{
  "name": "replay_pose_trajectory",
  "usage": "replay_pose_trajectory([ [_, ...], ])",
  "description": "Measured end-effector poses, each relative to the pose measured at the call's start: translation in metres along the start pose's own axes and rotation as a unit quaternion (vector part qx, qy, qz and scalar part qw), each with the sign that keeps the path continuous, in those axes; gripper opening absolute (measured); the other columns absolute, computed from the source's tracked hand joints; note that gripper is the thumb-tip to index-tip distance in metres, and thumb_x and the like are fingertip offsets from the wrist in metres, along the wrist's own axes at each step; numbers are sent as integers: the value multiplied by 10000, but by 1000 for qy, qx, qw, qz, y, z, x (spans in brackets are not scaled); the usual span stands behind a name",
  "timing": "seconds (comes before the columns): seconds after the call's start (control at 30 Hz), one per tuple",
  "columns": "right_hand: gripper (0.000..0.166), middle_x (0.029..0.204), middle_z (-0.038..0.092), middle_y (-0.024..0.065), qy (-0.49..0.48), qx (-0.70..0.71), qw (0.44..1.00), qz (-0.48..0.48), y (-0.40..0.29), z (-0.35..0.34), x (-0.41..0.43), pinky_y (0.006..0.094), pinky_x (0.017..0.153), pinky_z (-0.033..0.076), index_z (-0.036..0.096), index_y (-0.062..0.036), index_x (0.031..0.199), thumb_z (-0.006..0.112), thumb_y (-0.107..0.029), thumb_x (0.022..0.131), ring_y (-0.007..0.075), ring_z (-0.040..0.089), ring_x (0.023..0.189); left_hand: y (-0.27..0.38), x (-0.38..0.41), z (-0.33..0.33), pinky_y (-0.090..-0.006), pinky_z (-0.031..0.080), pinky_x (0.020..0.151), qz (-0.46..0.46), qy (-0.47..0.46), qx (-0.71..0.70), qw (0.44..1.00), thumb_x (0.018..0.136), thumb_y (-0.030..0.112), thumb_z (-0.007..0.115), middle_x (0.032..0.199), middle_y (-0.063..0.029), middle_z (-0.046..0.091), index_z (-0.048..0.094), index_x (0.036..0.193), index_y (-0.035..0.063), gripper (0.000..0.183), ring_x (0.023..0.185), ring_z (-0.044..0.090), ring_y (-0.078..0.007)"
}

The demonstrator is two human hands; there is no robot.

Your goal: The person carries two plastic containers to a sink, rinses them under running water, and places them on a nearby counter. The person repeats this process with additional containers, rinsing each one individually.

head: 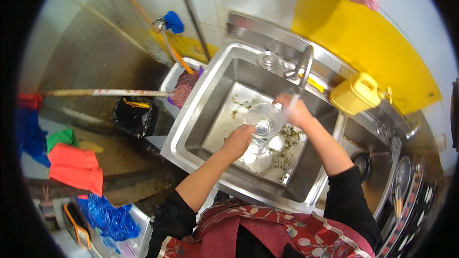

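Observation:
In the stainless steel sink [215, 114], my left hand [238, 141] grips the near side of a clear container [263, 116]. My right hand [293, 110] is at the container's far right side, under the curved faucet [307, 64], partly blurred by what looks like running water. Just below the container is another clear round vessel [256, 146], partly hidden; whether the two touch, I cannot tell. Green leafy scraps [290, 138] lie scattered over the sink bottom, mostly to the right.
A yellow plastic jug [355, 93] stands behind the sink's right side. Farther right is a second basin [373, 161] with a dark round object. Left of the sink are a white bucket [172, 75] with mop heads, long handles and a black-lined bin [134, 118]. Blue plastic [107, 218] lies lower left.

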State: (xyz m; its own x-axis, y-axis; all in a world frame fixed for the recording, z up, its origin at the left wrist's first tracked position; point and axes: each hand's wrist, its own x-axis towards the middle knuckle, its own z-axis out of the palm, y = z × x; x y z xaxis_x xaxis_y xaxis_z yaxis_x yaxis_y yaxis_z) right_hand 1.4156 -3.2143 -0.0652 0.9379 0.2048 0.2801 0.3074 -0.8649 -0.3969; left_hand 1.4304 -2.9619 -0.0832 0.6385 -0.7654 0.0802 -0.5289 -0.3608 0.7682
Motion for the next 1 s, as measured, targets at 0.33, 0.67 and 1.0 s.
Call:
replay_pose_trajectory([
  [0.33, 57, 1317, 407, 105, -46, -65, 972, 219, -44, -36, -144, 369, 748, 490, 592, -71, 753, 597, -69, 696, 290, 567, 952, 16, 45, 51, -374, 447, 677, 63, -121, -125, 983, 736, -34, 564, 856, -141, 522, 523, 980, 50, 262, 780, 533, -325],
  [0.67, 87, 1135, 563, 83, -110, -89, 951, 276, -63, -4, -171, 378, 731, 490, 615, -77, 800, 566, -131, 752, 281, 596, 895, 12, 67, 32, -365, 412, 840, 195, 10, 3, 981, 731, 3, 594, 1005, -174, 526, 499, 837, 26, 144, 983, 506, -330],
  [1.0, 81, 1256, 467, 130, -55, -26, 961, 270, -75, 21, -108, 399, 705, 497, 616, -102, 798, 567, -147, 752, 310, 617, 818, -9, 54, -19, -265, 520, 579, -56, -42, -150, 986, 863, 129, 516, 893, -93, 590, 517, 988, 32, 158, 765, 570, -139],
])
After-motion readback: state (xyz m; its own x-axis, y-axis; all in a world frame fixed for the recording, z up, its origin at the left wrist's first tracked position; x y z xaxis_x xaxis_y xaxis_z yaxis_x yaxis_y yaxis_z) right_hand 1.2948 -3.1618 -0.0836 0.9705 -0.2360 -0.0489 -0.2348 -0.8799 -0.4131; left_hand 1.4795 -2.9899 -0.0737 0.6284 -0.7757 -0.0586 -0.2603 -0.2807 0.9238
